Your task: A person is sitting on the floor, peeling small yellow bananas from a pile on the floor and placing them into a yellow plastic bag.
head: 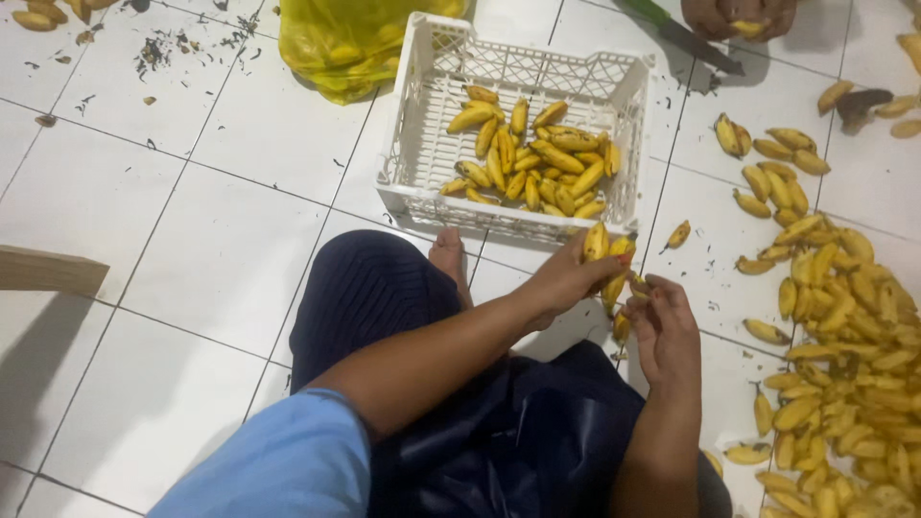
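My left hand (566, 278) grips a small bunch of yellow bananas (607, 257) just in front of the white plastic crate (413, 144). My right hand (662, 331) touches the lower part of the same bunch, its fingers curled on a banana. The crate holds several loose small bananas (532, 158). My bare foot (449, 257) rests against the crate's near wall. I sit on the white tiled floor with dark trousers and a blue sleeve.
A large heap of small bananas (844, 355) covers the floor at the right. A yellow plastic bag (336, 43) lies behind the crate. Another person's hands (739, 17) hold a knife (681, 34) at the top. A wooden piece (48, 270) juts in at left.
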